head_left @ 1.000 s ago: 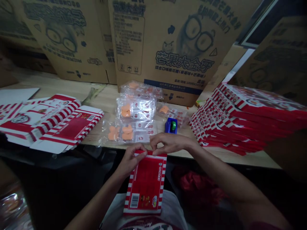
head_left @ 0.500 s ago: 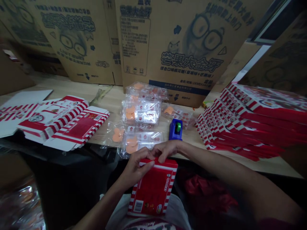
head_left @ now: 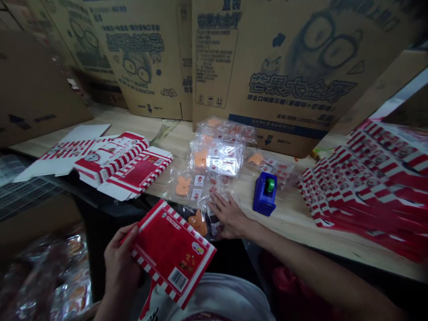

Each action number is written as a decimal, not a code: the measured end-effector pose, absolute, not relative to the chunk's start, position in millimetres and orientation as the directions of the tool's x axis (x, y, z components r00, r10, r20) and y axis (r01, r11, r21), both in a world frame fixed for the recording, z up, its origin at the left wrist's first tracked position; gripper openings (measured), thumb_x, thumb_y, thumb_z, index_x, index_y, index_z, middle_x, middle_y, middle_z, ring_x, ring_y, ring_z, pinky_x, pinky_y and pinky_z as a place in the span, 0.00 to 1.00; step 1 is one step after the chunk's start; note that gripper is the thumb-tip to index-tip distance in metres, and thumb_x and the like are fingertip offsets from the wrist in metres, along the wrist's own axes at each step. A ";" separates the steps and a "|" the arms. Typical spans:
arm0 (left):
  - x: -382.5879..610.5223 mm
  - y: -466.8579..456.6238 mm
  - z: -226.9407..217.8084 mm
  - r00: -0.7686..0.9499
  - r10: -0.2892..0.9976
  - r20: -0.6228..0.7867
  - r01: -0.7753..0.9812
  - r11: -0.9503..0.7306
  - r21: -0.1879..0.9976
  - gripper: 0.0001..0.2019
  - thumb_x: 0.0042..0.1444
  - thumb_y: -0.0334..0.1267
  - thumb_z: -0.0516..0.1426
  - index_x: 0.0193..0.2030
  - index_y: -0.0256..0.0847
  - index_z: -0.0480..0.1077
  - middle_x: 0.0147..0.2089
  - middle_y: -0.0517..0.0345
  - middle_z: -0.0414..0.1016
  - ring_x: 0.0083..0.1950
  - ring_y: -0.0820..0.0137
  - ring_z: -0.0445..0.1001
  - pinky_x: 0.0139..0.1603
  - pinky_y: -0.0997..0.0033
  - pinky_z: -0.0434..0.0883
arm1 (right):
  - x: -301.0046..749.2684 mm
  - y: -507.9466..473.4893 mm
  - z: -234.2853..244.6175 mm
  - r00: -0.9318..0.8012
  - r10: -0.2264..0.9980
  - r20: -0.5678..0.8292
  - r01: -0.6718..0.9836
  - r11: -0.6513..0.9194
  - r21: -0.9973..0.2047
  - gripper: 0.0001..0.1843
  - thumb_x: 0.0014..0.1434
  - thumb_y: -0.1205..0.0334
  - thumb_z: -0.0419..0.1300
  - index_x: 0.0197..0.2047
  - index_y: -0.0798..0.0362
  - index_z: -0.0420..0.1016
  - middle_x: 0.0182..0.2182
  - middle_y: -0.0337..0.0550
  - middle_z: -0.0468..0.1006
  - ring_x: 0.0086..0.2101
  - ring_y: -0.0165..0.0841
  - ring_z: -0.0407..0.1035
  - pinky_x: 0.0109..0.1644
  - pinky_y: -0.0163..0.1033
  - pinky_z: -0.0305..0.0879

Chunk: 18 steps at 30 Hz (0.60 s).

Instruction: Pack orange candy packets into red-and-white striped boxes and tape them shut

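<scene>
While your left hand (head_left: 118, 263) holds the red-and-white striped paperboard carton (head_left: 172, 252) up off the table, its fingers are curled loosely under the carton's near edge, with the palm turned up. The carton tilts over your lap, just short of the wooden tabletop (head_left: 294, 223). It looks light and stiff but thin, so support it along a long edge and avoid squeezing the middle or corners, where it could crease. Your right hand (head_left: 229, 216) lies open and grips nothing, its fingers spread and touching clear plastic packets (head_left: 217, 218) holding orange pieces. Those packets look soft and slippery, so pinch them by a flat margin rather than pressing on the contents. A blue tape dispenser (head_left: 264, 194) stands just beside that hand, with a fanned stack of red striped cartons (head_left: 364, 191) farther right and flattened cartons (head_left: 123, 162) to the left.
</scene>
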<state>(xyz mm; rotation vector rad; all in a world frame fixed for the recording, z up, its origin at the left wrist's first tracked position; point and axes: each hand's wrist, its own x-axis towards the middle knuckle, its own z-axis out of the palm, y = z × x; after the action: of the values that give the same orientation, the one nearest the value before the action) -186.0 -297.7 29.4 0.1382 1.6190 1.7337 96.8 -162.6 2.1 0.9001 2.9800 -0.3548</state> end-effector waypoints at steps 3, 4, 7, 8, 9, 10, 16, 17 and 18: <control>-192.2 -306.4 12.6 -0.721 0.477 -0.503 -0.539 0.071 0.839 0.11 0.38 0.34 0.66 0.32 0.39 0.74 0.26 0.63 0.77 0.25 0.73 0.73 0.29 0.75 0.72 | 93.9 -147.2 6.0 -0.759 0.637 -0.131 0.650 0.734 -0.195 0.61 0.47 0.36 0.64 0.71 0.65 0.44 0.70 0.69 0.34 0.68 0.55 0.30 0.65 0.68 0.27; -191.4 -308.8 5.1 -0.708 0.462 -0.534 -0.566 0.079 0.820 0.10 0.39 0.33 0.65 0.32 0.39 0.74 0.26 0.63 0.77 0.25 0.73 0.73 0.29 0.75 0.72 | 94.9 -140.2 8.9 -0.724 0.674 -0.146 0.689 0.697 -0.197 0.59 0.50 0.35 0.61 0.71 0.64 0.42 0.70 0.67 0.34 0.69 0.55 0.31 0.65 0.68 0.29; -179.4 -313.1 -23.7 -0.672 0.461 -0.580 -0.589 0.142 0.796 0.11 0.39 0.33 0.63 0.33 0.39 0.72 0.26 0.61 0.76 0.25 0.72 0.74 0.30 0.72 0.73 | 102.2 -120.3 13.8 -0.603 0.782 -0.154 0.794 0.572 -0.204 0.54 0.57 0.35 0.55 0.72 0.63 0.39 0.70 0.65 0.34 0.69 0.52 0.31 0.66 0.66 0.33; -172.4 -313.1 -34.2 -0.670 0.484 -0.562 -0.554 0.177 0.813 0.11 0.39 0.35 0.62 0.34 0.39 0.71 0.27 0.61 0.76 0.26 0.71 0.74 0.31 0.70 0.73 | 105.1 -115.6 13.1 -0.576 0.804 -0.148 0.813 0.544 -0.206 0.53 0.58 0.35 0.53 0.72 0.63 0.39 0.70 0.64 0.34 0.69 0.51 0.31 0.67 0.66 0.34; -164.4 -312.2 -44.4 -0.676 0.520 -0.522 -0.488 0.216 0.846 0.11 0.41 0.37 0.61 0.34 0.39 0.70 0.27 0.60 0.75 0.26 0.70 0.74 0.32 0.68 0.73 | 107.8 -112.4 11.2 -0.561 0.816 -0.138 0.822 0.530 -0.206 0.53 0.58 0.35 0.53 0.72 0.63 0.39 0.70 0.63 0.34 0.69 0.50 0.31 0.67 0.65 0.34; -156.1 -310.4 -53.5 -0.681 0.566 -0.465 -0.391 0.256 0.884 0.12 0.43 0.40 0.59 0.35 0.40 0.69 0.27 0.59 0.75 0.26 0.69 0.74 0.32 0.67 0.73 | 110.1 -110.5 8.4 -0.558 0.821 -0.124 0.824 0.529 -0.205 0.53 0.58 0.35 0.52 0.72 0.63 0.39 0.70 0.62 0.35 0.69 0.49 0.31 0.67 0.65 0.33; -135.8 -289.7 -72.4 -0.657 0.730 -0.187 -0.011 0.239 0.971 0.14 0.40 0.46 0.62 0.32 0.40 0.75 0.31 0.56 0.74 0.34 0.60 0.73 0.41 0.59 0.71 | 117.7 -111.4 -13.7 -0.560 0.828 -0.012 0.815 0.549 -0.185 0.48 0.60 0.38 0.50 0.71 0.61 0.42 0.70 0.61 0.40 0.69 0.49 0.35 0.66 0.66 0.35; -140.3 -286.2 -69.7 -0.646 0.749 -0.147 0.044 0.229 0.972 0.12 0.37 0.43 0.64 0.30 0.41 0.75 0.31 0.55 0.74 0.37 0.59 0.72 0.44 0.57 0.70 | 118.4 -111.0 -16.6 -0.558 0.830 -0.006 0.817 0.548 -0.179 0.48 0.60 0.38 0.50 0.71 0.61 0.43 0.70 0.62 0.41 0.69 0.49 0.36 0.66 0.66 0.36; -146.9 -282.4 -65.3 -0.634 0.766 -0.102 0.107 0.218 0.970 0.12 0.35 0.41 0.65 0.29 0.42 0.76 0.33 0.54 0.75 0.40 0.57 0.72 0.48 0.54 0.69 | 119.1 -110.5 -19.1 -0.558 0.830 0.000 0.817 0.550 -0.172 0.47 0.60 0.38 0.50 0.71 0.61 0.43 0.70 0.62 0.42 0.69 0.50 0.37 0.66 0.66 0.36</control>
<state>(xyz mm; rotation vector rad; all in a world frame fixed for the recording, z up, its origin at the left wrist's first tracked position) -146.9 -282.4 -65.3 0.8043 1.9091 1.4510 119.1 -110.5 -19.1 1.5109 2.8362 -0.2461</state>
